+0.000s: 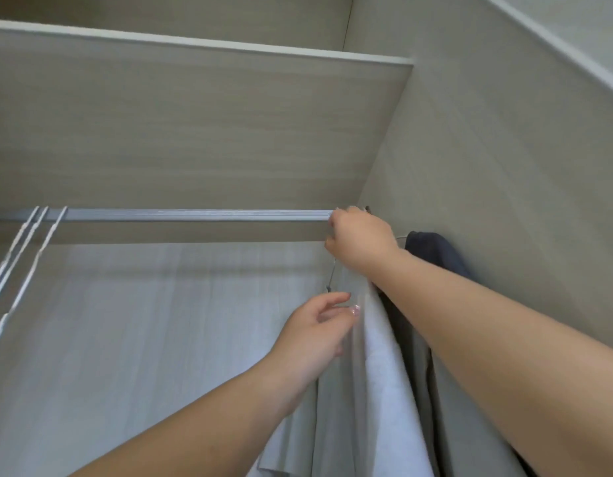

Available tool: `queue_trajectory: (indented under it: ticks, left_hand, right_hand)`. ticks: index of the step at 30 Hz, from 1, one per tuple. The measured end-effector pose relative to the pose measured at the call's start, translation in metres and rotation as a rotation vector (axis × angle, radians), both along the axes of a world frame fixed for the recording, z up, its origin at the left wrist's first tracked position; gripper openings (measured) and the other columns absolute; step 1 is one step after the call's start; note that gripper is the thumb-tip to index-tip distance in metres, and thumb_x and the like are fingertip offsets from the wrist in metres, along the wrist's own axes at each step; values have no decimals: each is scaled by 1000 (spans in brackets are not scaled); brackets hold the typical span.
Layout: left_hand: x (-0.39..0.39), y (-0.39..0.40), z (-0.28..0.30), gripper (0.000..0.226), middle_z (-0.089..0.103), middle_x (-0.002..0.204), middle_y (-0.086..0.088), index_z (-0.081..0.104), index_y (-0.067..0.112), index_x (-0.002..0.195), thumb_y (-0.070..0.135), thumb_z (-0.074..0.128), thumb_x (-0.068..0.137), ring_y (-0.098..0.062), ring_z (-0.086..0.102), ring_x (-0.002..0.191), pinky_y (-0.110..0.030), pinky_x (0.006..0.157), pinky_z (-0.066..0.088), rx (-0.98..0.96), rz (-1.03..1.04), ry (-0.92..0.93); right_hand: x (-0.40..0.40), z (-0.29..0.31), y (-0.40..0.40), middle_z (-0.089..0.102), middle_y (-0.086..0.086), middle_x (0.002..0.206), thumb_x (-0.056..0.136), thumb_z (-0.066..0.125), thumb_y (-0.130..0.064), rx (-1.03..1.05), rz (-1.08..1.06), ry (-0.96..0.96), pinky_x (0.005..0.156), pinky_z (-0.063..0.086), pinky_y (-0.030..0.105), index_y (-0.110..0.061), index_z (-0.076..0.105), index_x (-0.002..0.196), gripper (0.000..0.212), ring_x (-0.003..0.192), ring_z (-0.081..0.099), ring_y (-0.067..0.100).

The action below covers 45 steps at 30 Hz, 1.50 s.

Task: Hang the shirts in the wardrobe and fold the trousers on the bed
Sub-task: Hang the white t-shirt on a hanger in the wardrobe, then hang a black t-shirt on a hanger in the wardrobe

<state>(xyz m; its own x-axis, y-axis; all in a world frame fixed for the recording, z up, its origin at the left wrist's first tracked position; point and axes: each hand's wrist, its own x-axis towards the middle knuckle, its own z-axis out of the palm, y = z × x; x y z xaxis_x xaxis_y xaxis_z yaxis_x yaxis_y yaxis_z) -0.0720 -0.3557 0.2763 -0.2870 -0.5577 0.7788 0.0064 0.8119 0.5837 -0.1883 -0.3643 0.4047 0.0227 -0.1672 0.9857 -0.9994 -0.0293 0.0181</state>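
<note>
— At the right end of the wardrobe rail: what is listed?
— Right hand, fingers curled at the rail end around a hanger hook; the hook itself mostly hidden.
— And below it?
— Pale shirts hanging near the right wall, a dark garment behind them. Left hand, fingers loosely spread, touching the nearest shirt's edge.
— Far left?
— White empty hangers on the rail.

grey wardrobe rail, white hangers left, shirts right
</note>
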Motion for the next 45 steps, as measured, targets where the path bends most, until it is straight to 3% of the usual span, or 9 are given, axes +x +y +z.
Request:
queue_trajectory:
  ticks: [4,9,14,20,26,33,37,42,45]
  left_hand:
    - [31,1,-15,13,73,94,8,69,21,99,23,58,93,1,69,86,-28,87,53,91,85,49]
    - [93,12,-40,16,73,85,7,72,20,95,22,56,94,-5,70,86,-27,80,55,163,224,151]
    - [170,43,-87,15,73,82,6,72,18,94,22,58,93,-8,71,85,-27,76,56,239,392,256]
    - [234,130,-139,15,72,83,3,72,17,89,19,58,93,-7,69,81,-33,85,54,231,633,354]
    - [272,257,-175,15,73,87,2,77,22,82,24,64,88,-11,70,86,-29,82,58,224,790,355]
    - [297,458,-238,18,72,84,4,77,24,76,18,65,88,-10,70,84,-28,79,58,296,1135,484]
    - [295,590,-284,10,73,83,4,78,26,73,34,72,71,-8,70,81,-26,76,59,387,1362,613]
    - [271,754,-346,20,74,84,1,76,21,74,19,63,89,-7,69,76,-25,73,57,467,1696,784]
    - [242,842,-377,16,74,80,4,74,19,80,18,62,92,-5,69,74,-20,68,56,461,1868,917]
  right_hand:
    - [44,-9,20,66,1,109,88,53,-25,121,147,180,76,45,31,-21,63,107,22,102,58,25]
    - [110,-48,22,67,-4,106,89,57,-29,207,478,270,76,46,27,-25,64,104,17,85,57,18]
    - [173,-103,21,63,-8,87,89,59,-32,344,851,299,75,47,28,-25,65,100,15,90,62,16]
    - [225,-181,46,67,-9,79,86,63,-31,515,1383,222,75,57,36,-33,66,85,3,80,68,10]
    - [273,-236,110,68,-15,78,87,64,-23,710,1828,193,61,57,20,-32,68,85,10,74,70,4]
    - [352,-305,276,65,-7,76,88,64,-13,1020,2180,297,59,54,17,-28,67,85,16,69,66,0]
    - [385,-362,394,65,-4,82,88,65,-15,1206,2325,454,62,54,17,-30,66,87,15,75,67,4]
    - [413,-425,555,66,-4,86,88,65,-15,1377,2493,709,76,59,36,-32,67,88,18,87,68,22]
    - [423,-454,651,66,-5,84,88,65,-16,1473,2578,887,74,58,33,-32,68,88,16,81,67,20]
